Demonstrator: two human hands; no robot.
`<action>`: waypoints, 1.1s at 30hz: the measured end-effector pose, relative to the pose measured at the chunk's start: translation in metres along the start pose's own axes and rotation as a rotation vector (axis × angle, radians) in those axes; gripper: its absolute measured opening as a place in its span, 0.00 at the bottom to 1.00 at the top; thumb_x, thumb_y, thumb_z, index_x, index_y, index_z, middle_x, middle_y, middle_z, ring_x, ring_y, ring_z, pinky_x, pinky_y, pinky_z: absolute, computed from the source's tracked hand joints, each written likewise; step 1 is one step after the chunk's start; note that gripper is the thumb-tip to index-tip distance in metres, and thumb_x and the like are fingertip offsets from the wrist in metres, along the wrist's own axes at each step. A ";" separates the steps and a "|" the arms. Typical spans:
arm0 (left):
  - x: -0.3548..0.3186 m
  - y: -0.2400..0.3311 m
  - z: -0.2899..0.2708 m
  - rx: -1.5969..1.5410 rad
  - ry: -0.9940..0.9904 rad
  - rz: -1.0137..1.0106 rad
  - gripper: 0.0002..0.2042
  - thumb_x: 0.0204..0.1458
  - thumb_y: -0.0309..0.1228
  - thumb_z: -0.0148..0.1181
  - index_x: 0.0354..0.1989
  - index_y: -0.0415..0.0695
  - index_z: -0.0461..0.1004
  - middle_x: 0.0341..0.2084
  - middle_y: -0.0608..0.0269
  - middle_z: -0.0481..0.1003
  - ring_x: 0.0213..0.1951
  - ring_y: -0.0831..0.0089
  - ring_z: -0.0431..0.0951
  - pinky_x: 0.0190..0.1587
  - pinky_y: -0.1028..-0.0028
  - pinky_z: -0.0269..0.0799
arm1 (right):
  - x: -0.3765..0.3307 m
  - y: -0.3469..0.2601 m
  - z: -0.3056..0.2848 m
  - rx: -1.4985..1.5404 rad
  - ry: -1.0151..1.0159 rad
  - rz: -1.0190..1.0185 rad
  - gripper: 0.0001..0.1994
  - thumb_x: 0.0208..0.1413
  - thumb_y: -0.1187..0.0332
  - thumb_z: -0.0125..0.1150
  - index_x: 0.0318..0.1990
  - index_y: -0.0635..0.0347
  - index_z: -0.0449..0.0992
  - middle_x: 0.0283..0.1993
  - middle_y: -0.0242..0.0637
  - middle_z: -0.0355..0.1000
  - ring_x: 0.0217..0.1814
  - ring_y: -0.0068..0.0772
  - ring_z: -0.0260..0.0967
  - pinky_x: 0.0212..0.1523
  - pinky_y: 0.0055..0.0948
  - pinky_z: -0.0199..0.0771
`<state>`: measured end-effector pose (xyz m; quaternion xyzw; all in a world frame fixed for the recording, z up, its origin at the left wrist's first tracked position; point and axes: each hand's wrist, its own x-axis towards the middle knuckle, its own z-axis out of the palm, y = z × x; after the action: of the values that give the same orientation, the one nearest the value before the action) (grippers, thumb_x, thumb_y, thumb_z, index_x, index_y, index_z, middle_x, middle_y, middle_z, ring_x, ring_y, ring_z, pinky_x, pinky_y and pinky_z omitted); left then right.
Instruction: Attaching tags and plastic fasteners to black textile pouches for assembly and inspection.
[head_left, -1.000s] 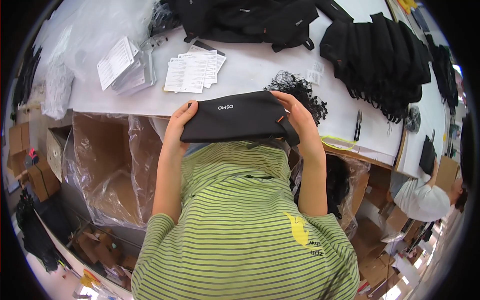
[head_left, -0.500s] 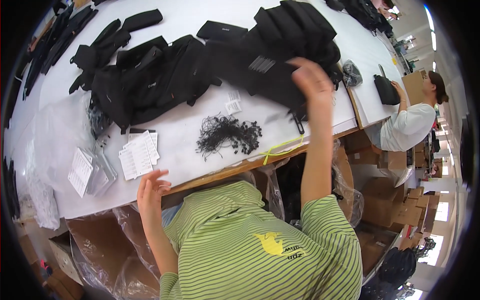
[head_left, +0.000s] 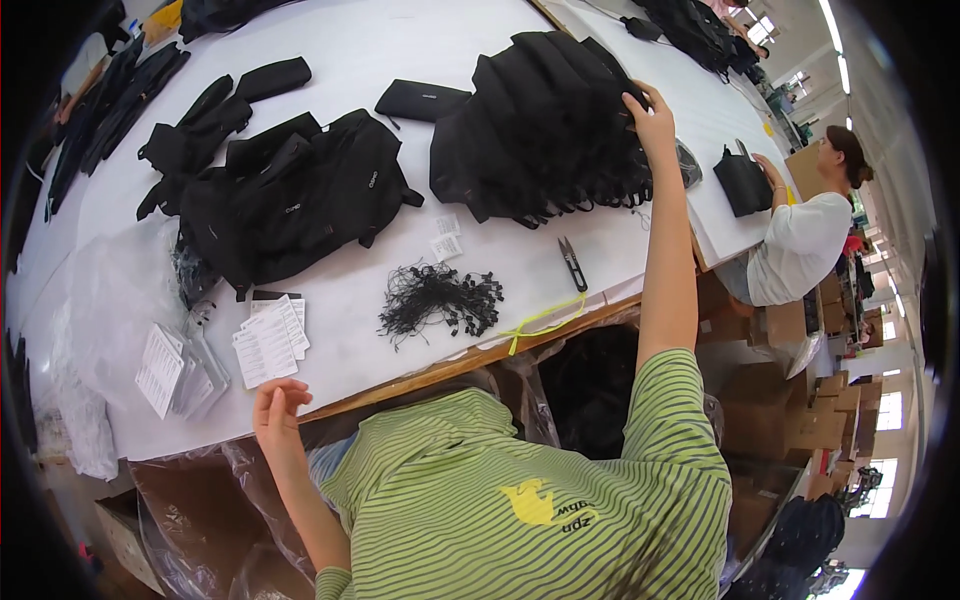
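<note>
At the right edge of a pile of black pouches (head_left: 550, 130), my right hand (head_left: 652, 122) has its fingers bent over the topmost pouch's border. Short black pulls hang in a row along the pile's near side. My left hand (head_left: 278, 405) hovers empty by the table's front edge, its fingers loosely bent and apart. Closest to it lie white printed cards (head_left: 270, 340). A tangle of black tag strings (head_left: 440, 305) sits mid-table, below small white labels (head_left: 447, 238). Thread snips (head_left: 572, 265) rest near a yellow cord (head_left: 545, 322).
Several black bags (head_left: 290, 200) lie left of the pile, and a single black pouch (head_left: 420, 100) behind. Clear plastic bags (head_left: 110, 300) and more cards (head_left: 170, 370) occupy the left. A co-worker (head_left: 810, 235) sits at the right with a black pouch. Cardboard boxes stand below.
A black pouch with a pale printed patch, stretched out left of my right hand, has merged into the pile. My right hand has moved up and right to the pile's edge. The snips are now uncovered.
</note>
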<state>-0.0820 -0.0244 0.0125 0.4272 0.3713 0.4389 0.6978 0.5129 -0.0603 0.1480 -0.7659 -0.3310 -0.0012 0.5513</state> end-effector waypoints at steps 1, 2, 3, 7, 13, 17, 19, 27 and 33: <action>0.004 0.003 -0.004 0.078 0.038 0.098 0.08 0.59 0.28 0.47 0.38 0.37 0.70 0.32 0.56 0.74 0.34 0.74 0.73 0.42 0.75 0.68 | -0.004 -0.001 0.002 0.028 -0.048 0.048 0.21 0.49 0.59 0.64 0.50 0.54 0.75 0.46 0.49 0.73 0.49 0.41 0.71 0.51 0.33 0.67; 0.008 0.007 -0.009 0.213 0.059 0.175 0.08 0.58 0.28 0.48 0.41 0.37 0.70 0.36 0.58 0.74 0.38 0.73 0.73 0.42 0.74 0.68 | -0.003 0.003 -0.001 0.033 -0.047 0.054 0.21 0.49 0.59 0.64 0.50 0.54 0.75 0.46 0.49 0.73 0.49 0.41 0.71 0.51 0.33 0.67; 0.012 0.010 -0.011 0.220 0.062 0.174 0.08 0.58 0.28 0.48 0.41 0.37 0.70 0.36 0.58 0.74 0.38 0.73 0.73 0.42 0.74 0.68 | 0.001 0.010 -0.007 -0.139 0.011 -0.084 0.22 0.48 0.57 0.64 0.51 0.53 0.74 0.47 0.50 0.72 0.50 0.43 0.71 0.52 0.35 0.67; 0.025 0.014 -0.004 1.020 0.184 0.447 0.14 0.56 0.30 0.52 0.49 0.40 0.69 0.50 0.55 0.69 0.53 0.62 0.66 0.54 0.67 0.61 | -0.018 0.000 -0.005 -0.663 0.344 -0.375 0.27 0.48 0.53 0.63 0.54 0.57 0.71 0.51 0.49 0.69 0.56 0.48 0.64 0.56 0.39 0.62; 0.038 -0.022 -0.004 1.397 0.093 0.404 0.19 0.52 0.30 0.56 0.54 0.42 0.68 0.61 0.52 0.61 0.63 0.53 0.56 0.63 0.60 0.51 | -0.146 -0.040 0.057 -0.010 0.026 -0.356 0.04 0.53 0.72 0.59 0.36 0.58 0.77 0.29 0.30 0.72 0.25 0.18 0.64 0.27 0.18 0.64; 0.041 -0.025 -0.017 1.294 -0.038 0.279 0.20 0.50 0.31 0.58 0.53 0.43 0.68 0.60 0.53 0.62 0.62 0.53 0.57 0.62 0.60 0.53 | -0.222 -0.020 0.108 -0.194 -0.618 -0.248 0.06 0.49 0.70 0.62 0.34 0.57 0.77 0.30 0.30 0.70 0.25 0.24 0.67 0.27 0.25 0.66; 0.042 -0.017 -0.017 1.216 -0.015 0.256 0.21 0.50 0.31 0.59 0.53 0.42 0.68 0.58 0.53 0.63 0.61 0.53 0.58 0.61 0.60 0.54 | -0.238 -0.025 0.122 -0.193 -0.680 -0.209 0.05 0.48 0.69 0.62 0.33 0.56 0.76 0.29 0.31 0.69 0.25 0.28 0.68 0.28 0.28 0.67; 0.040 -0.022 -0.025 1.458 0.290 0.301 0.29 0.44 0.35 0.65 0.55 0.38 0.64 0.52 0.49 0.63 0.55 0.53 0.61 0.56 0.59 0.57 | -0.309 -0.048 0.160 -0.348 -1.116 -0.496 0.04 0.47 0.69 0.60 0.31 0.54 0.73 0.31 0.33 0.68 0.31 0.39 0.71 0.32 0.35 0.71; 0.044 -0.014 -0.022 1.339 0.388 0.330 0.21 0.44 0.32 0.65 0.45 0.38 0.67 0.45 0.50 0.68 0.49 0.52 0.66 0.52 0.61 0.60 | -0.309 -0.041 0.163 -0.409 -1.179 -0.543 0.04 0.47 0.69 0.60 0.30 0.56 0.72 0.32 0.35 0.69 0.34 0.41 0.71 0.34 0.36 0.71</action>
<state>-0.0825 0.0187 -0.0151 0.7286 0.6090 0.2846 0.1316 0.1911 -0.0717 0.0053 -0.6171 -0.7498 0.2153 0.1032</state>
